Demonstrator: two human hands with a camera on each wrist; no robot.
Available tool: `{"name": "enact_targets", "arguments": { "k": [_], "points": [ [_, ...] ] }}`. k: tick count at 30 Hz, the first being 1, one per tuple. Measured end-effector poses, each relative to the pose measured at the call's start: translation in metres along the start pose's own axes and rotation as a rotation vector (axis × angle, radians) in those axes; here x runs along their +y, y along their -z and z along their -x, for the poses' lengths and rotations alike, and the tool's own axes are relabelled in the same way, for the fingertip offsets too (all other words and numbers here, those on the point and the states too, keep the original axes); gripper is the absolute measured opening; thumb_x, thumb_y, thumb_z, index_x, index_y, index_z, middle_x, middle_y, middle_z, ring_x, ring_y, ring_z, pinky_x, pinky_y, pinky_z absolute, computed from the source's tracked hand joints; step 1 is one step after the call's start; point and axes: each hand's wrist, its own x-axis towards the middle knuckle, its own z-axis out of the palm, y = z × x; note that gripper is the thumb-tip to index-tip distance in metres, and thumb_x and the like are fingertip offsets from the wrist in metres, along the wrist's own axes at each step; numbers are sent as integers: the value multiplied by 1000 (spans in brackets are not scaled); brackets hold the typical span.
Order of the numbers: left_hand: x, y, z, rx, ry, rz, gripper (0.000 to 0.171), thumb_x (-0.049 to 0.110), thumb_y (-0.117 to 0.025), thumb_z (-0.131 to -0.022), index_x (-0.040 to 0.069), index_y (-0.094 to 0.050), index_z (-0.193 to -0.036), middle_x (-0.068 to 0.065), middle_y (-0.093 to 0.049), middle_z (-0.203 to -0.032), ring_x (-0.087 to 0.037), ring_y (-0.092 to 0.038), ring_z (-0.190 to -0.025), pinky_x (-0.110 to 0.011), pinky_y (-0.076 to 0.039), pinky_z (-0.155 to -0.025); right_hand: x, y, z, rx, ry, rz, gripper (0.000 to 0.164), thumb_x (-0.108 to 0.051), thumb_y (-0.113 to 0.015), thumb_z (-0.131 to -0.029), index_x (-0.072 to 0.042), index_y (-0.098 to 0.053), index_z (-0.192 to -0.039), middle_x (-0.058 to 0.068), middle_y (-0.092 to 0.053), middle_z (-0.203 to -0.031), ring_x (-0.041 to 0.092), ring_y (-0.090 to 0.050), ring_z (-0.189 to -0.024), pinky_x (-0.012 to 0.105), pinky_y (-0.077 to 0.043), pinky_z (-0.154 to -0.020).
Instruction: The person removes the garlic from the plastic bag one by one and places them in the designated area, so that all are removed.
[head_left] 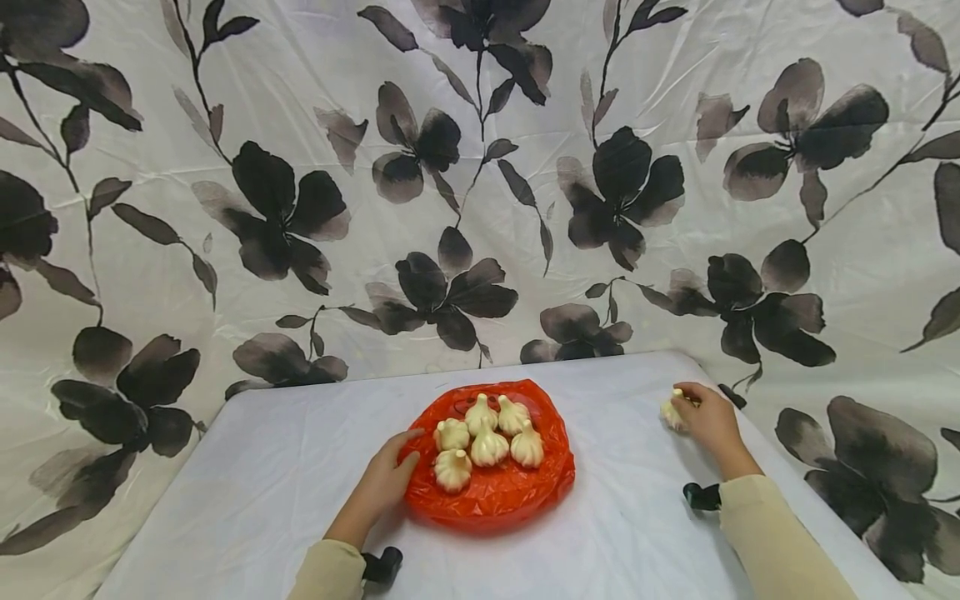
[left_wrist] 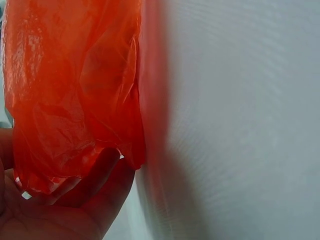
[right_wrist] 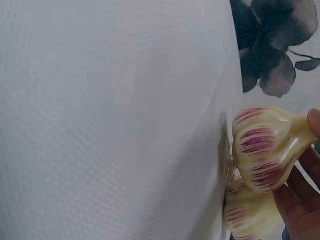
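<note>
Several garlic bulbs (head_left: 488,447), pale with smooth stems, sit together on a round red plastic bag (head_left: 517,500). My left hand (head_left: 387,477) is at the bag's left edge. In the left wrist view its fingers (left_wrist: 112,187) curl round the crinkled red plastic. Off to the right, my right hand (head_left: 707,419) holds a single garlic bulb (head_left: 674,412) at the table surface. The right wrist view shows that bulb (right_wrist: 260,150) with purple streaks, pinched near its stem. Below it is another pale streaked lobe; I cannot tell whether it belongs to the same bulb.
A white cloth covers the table (head_left: 255,475). Behind and beside it hangs a pale curtain (head_left: 525,242) with dark flowers. The table's right edge lies near my right hand. Black wrist straps (head_left: 702,497) sit on both wrists.
</note>
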Motion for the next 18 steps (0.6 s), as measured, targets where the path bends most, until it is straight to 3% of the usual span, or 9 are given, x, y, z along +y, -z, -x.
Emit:
{"name": "enact_targets", "arguments": {
  "k": [18],
  "points": [
    [-4,0,0,1,4,3,43,17,-48,-101,15,-45,-143,-18,-41,-150,-42,-35,-140,-62,-34,-109,-1,-5,0,-54,-39,-1,35,-19,-56,-96,-1,-58,-127,27,-58,-126,42,-54,-114,55,-45,-94]
  ]
}}
